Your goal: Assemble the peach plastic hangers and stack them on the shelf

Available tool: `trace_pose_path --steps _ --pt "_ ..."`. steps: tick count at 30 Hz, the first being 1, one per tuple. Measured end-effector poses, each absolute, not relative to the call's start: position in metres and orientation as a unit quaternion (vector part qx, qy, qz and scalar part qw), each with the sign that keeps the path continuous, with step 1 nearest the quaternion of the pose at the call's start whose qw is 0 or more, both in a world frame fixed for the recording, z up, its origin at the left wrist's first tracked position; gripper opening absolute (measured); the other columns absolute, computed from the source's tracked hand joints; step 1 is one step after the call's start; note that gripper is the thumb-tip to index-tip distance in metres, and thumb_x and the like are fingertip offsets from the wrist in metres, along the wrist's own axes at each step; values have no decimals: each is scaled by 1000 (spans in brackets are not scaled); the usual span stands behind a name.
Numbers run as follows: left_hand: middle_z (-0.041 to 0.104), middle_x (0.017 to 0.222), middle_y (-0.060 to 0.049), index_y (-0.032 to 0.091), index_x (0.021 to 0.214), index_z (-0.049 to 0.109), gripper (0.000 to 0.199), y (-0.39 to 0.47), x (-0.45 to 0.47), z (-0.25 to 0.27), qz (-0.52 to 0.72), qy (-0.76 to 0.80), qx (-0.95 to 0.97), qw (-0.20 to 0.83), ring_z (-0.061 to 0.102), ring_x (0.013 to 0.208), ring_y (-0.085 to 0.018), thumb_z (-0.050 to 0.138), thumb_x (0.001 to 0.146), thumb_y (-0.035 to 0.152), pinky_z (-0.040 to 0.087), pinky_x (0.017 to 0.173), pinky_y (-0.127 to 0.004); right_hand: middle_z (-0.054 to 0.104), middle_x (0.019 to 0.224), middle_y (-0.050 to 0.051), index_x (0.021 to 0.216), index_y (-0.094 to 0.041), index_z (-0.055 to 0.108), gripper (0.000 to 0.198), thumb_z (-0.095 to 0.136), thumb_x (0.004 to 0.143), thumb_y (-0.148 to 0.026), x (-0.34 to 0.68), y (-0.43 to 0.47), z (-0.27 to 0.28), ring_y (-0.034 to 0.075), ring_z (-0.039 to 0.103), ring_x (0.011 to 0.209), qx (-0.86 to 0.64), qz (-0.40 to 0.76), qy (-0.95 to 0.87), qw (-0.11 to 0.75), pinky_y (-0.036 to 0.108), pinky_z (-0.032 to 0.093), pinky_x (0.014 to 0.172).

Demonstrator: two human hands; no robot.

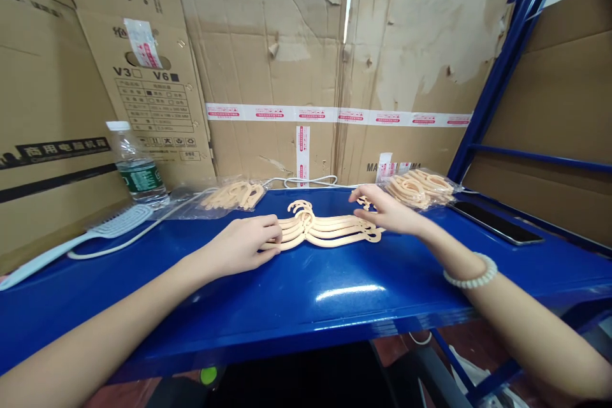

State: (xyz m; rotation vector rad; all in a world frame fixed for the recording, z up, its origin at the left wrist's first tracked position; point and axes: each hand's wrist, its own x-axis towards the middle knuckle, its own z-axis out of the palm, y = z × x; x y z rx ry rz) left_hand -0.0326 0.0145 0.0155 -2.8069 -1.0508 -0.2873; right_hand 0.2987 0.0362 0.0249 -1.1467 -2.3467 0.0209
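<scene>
Several cream folding clothes hangers (329, 229) lie stacked together on the blue table, hooks pointing away from me. My left hand (246, 243) has its fingers curled round their left ends. Over their right ends is my right hand (385, 210), thumb and fingers apart, with nothing held; whether it touches the hangers I cannot tell. Partly hidden behind it lie small cream pieces (364, 202). Clear bags of cream hangers lie behind: one bag (234, 194) at the left, another bag (418, 189) at the right.
At the left stand a water bottle (136, 169) and a pale blue hairbrush (115, 223) beside a white cable (129, 241). A phone (497, 222) lies at the right. Cardboard sheets (272, 70) wall the back, and a blue metal frame (497, 70) rises at the right.
</scene>
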Motion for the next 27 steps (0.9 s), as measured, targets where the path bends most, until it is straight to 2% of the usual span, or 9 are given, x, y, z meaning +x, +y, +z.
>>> trace_pose_path --steps 2,5,8,10,14,18,27 --pt "55 88 -2 19 82 57 14 12 -30 14 -94 -341 -932 79 56 75 -15 46 89 25 40 64 -25 57 118 13 117 -18 52 33 47 89 -34 274 26 14 26 51 113 -394 -21 -880 263 47 41 98" --pt "55 88 -3 19 83 57 16 11 -27 11 -99 -343 -930 88 56 80 -17 44 90 26 43 67 -27 45 140 18 138 -13 39 54 47 91 -39 251 17 -4 30 36 133 -361 -30 -911 196 50 33 108" --pt "57 104 -8 18 99 58 20 12 -25 4 -133 -349 -924 84 55 97 -22 44 91 29 46 82 -34 25 153 20 147 -7 25 63 37 96 -41 247 16 -16 31 18 143 -382 -20 -917 115 53 23 113" --pt "54 122 -12 17 117 55 32 12 -23 -2 -154 -368 -913 85 50 113 -26 44 91 33 41 96 -41 18 154 19 149 -5 21 64 31 97 -42 249 18 -19 30 12 144 -402 -13 -911 88 52 20 115" --pt "36 147 -17 18 139 41 54 11 -20 -11 -124 -473 -871 59 31 135 -36 36 93 47 28 107 -56 17 155 18 149 -7 20 69 25 97 -51 253 25 -20 30 11 144 -424 -9 -902 83 53 18 115" --pt "18 156 -14 28 148 27 61 12 -20 -15 -69 -554 -830 -11 15 141 -44 25 94 56 22 106 -64 17 155 18 151 -12 19 74 17 94 -61 253 29 -20 30 13 144 -440 19 -895 67 54 16 115" --pt "20 156 -13 26 149 25 58 33 -18 -24 -68 -510 -857 -3 14 143 -35 21 96 50 19 111 -56 18 154 17 151 -12 19 72 21 95 -58 263 44 -21 32 15 143 -453 35 -889 58 54 16 115"
